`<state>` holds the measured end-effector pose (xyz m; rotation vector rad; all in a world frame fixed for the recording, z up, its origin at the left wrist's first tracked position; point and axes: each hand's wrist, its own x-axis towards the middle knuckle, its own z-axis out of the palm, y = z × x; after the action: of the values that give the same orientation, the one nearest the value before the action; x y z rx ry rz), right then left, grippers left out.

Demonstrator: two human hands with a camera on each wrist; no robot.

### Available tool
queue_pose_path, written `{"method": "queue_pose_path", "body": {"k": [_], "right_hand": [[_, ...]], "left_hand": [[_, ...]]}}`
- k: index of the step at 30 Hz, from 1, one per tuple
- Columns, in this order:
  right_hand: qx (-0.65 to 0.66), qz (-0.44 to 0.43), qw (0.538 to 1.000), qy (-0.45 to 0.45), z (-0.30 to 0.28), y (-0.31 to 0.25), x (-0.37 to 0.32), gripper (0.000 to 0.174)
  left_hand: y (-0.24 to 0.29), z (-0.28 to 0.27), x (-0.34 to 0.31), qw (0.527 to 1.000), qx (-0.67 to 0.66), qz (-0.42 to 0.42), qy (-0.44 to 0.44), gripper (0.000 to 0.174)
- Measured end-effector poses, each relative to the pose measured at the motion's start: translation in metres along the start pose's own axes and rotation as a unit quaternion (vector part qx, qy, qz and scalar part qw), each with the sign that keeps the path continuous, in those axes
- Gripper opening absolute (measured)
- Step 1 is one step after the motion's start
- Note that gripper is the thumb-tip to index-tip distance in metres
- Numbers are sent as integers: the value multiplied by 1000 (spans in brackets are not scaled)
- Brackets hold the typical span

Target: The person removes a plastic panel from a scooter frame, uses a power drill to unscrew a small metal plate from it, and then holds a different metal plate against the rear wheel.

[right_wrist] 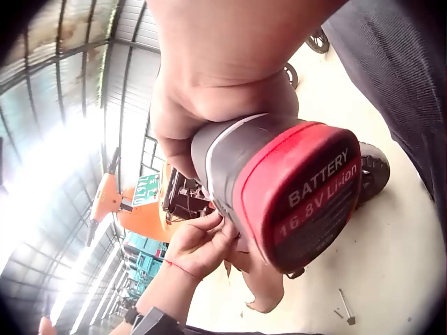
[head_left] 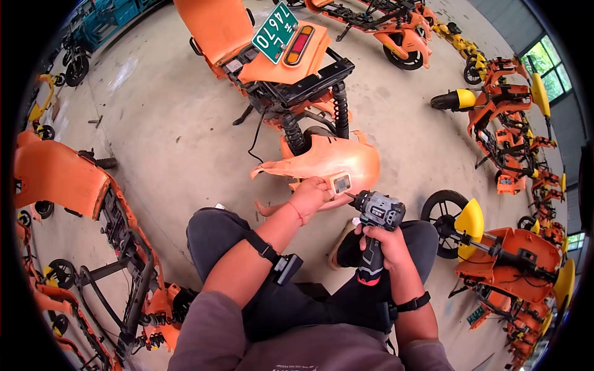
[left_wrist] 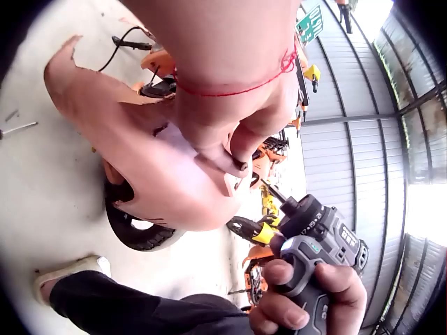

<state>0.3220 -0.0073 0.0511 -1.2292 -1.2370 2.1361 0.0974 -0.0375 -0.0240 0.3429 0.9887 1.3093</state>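
Note:
My left hand (head_left: 311, 196), with a red string at the wrist, is at the torn orange rear fender (head_left: 356, 157) of a scooter. Its thumb and fingers pinch the edge of a small pale plate with a QR code (head_left: 341, 183), which overlaps the fender. In the left wrist view the fingertips (left_wrist: 234, 164) hide much of this plate. My right hand (head_left: 385, 241) grips a grey cordless drill (head_left: 380, 210) by its handle, with its bit pointing left towards the plate. The drill's red-rimmed battery (right_wrist: 300, 199) fills the middle of the right wrist view.
The scooter's black frame, shock absorbers (head_left: 341, 111) and green number plate (head_left: 276, 33) stand above the fender. A stripped orange scooter (head_left: 68, 173) is close on the left. More scooter parts with yellow fenders (head_left: 471, 221) lie on the right. A screwdriver (right_wrist: 347, 307) lies on the concrete floor.

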Motion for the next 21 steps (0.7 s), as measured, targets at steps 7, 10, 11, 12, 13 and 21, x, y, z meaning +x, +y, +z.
{"method": "queue_pose_path", "body": {"k": [7, 10, 11, 12, 13, 21], "right_hand": [[-4, -24, 1000, -7, 8, 6, 7, 28], [15, -21, 1000, -3, 10, 5, 6, 22], [11, -21, 1000, 3, 10, 5, 6, 22], [7, -21, 1000, 10, 9, 5, 6, 21], [7, -20, 1000, 11, 9, 5, 7, 21], [-47, -25, 998, 13, 11, 8, 13, 13]], "left_hand": [[8, 4, -8, 993, -113, -39, -1, 43], [0, -1, 0, 993, -121, -7, -4, 44], [0, -1, 1, 992, -119, -11, 25, 42], [0, 0, 3, 992, -118, -15, 53, 41], [-1, -1, 4, 992, -118, -16, 53, 41], [5, 3, 2, 983, -159, -30, 88, 20]]}}
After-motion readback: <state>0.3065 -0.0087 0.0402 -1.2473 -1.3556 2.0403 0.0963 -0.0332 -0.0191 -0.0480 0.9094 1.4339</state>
